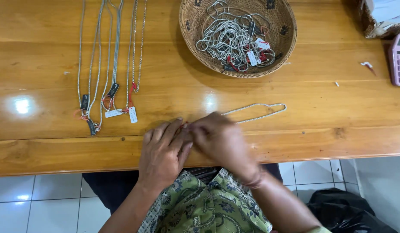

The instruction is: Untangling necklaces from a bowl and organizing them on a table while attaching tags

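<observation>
My left hand point(163, 153) and my right hand point(219, 140) meet at the front edge of the wooden table point(320, 103), fingertips pinched together on one end of a silver chain point(257, 112). The chain lies doubled on the wood and runs off to the right from my fingers. A bit of red shows between my fingertips; what it is I cannot tell. The right hand is blurred.
Several silver chains with tags point(107, 64) lie stretched out in a row at the left. A woven basket point(284, 36) at the back holds a heap of tagged chains. A pink calculator point(399, 60) sits at the right edge, a black bag point(346, 213) on the tiled floor.
</observation>
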